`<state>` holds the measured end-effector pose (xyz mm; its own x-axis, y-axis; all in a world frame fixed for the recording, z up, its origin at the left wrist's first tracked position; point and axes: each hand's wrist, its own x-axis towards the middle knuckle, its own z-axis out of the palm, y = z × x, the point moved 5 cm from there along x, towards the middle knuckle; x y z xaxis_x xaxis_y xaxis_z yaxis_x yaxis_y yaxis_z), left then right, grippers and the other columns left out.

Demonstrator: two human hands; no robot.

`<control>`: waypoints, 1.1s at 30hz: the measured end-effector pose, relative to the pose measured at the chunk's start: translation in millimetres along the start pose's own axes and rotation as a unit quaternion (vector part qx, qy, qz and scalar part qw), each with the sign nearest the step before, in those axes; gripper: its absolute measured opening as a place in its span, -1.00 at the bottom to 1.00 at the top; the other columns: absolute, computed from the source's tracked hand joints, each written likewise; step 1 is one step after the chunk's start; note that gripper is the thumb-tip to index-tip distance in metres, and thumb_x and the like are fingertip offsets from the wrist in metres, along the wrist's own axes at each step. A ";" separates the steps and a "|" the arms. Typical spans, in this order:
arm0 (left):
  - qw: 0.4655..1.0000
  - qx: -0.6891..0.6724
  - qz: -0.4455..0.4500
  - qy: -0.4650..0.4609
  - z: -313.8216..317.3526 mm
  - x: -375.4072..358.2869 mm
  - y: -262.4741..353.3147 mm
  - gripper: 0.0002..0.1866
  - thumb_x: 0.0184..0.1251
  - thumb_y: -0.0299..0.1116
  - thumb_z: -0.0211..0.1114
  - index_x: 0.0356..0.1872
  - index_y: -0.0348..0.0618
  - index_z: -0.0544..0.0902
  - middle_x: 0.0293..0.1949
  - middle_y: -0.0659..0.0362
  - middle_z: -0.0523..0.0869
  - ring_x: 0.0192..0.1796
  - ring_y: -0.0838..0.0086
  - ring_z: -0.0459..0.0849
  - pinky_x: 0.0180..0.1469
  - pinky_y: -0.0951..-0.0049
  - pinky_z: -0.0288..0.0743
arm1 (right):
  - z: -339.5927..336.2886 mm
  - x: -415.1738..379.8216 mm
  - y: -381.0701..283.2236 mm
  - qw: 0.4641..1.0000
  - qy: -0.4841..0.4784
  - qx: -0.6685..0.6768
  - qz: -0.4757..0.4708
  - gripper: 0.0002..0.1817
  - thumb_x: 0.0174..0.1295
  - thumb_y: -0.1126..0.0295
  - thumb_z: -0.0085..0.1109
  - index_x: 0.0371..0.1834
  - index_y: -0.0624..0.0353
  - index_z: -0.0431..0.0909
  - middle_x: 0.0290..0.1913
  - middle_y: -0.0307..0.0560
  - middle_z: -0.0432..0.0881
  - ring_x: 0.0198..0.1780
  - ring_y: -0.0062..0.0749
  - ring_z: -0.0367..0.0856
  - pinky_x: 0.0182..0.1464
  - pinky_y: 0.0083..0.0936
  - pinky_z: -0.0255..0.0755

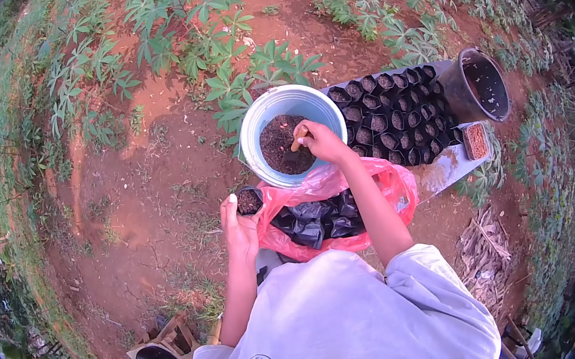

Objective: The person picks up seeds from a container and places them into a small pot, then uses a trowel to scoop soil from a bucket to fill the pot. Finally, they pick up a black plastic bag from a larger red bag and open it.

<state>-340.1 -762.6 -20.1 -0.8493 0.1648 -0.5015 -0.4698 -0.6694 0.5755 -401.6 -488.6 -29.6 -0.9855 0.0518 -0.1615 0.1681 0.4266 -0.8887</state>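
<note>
I see the left hand [238, 230] curled partway closed around a small black pot [248, 200] filled with soil, its thumb up at the rim. That pot is just left of the near edge of a pale blue bucket [319, 107]. The right hand [322, 143] reaches into the bucket, its fingers closed on the wooden handle of a small trowel [299, 137], whose dark blade meets the soil [275, 138] inside. Nearer to me, a pink plastic bag [401, 183] lies open with black plastic [314, 223] in it. To the right, rows of soil-filled pots [395, 119] stand on a grey board [461, 162], with a dark bucket [470, 89] and a small box [474, 141] at the far right.
</note>
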 end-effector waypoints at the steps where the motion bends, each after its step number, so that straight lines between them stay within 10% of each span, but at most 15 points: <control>1: 1.000 -0.003 0.001 0.004 -1.0 -0.8 0.1 -0.80 0.50 -0.23 0.12 -0.02 -0.05 0.40 -0.06 0.12 0.64 -0.03 0.33 0.71 -0.05 0.12 0.70 | -0.3 -0.3 -1.1 1.000 0.000 0.000 -0.001 -0.86 0.20 0.60 0.14 -0.18 0.28 0.49 -0.20 0.04 0.63 -0.13 -0.20 0.63 -0.02 -0.35 0.45; 12: 1.000 -0.017 0.008 0.006 -6.7 -1.7 1.4 -0.80 0.49 -0.23 0.13 -0.02 -0.05 0.41 -0.07 0.12 0.64 -0.05 0.33 0.71 -0.08 0.15 0.71 | -6.7 9.7 29.3 0.998 0.030 0.033 0.043 -0.89 0.31 0.51 0.15 -0.15 0.23 0.46 -0.30 -0.16 0.56 -0.34 -0.53 0.56 -0.23 -0.53 0.49; 33: 1.000 0.009 0.001 -0.004 -10.7 12.3 21.8 -0.78 0.48 -0.21 0.15 -0.02 -0.05 0.41 -0.07 0.11 0.64 -0.04 0.34 0.70 -0.04 0.11 0.68 | -7.1 22.8 50.3 0.966 0.059 0.211 0.136 -0.87 0.39 0.38 0.06 -0.14 0.21 0.46 -0.30 -0.14 0.60 -0.37 -0.46 0.65 -0.32 -0.51 0.56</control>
<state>-358.2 -782.9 -20.7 -0.8519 0.1698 -0.4955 -0.4726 -0.6571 0.5873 -415.9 -459.5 -74.9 -0.8950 0.2239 -0.3858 0.3912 -0.0217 -0.9201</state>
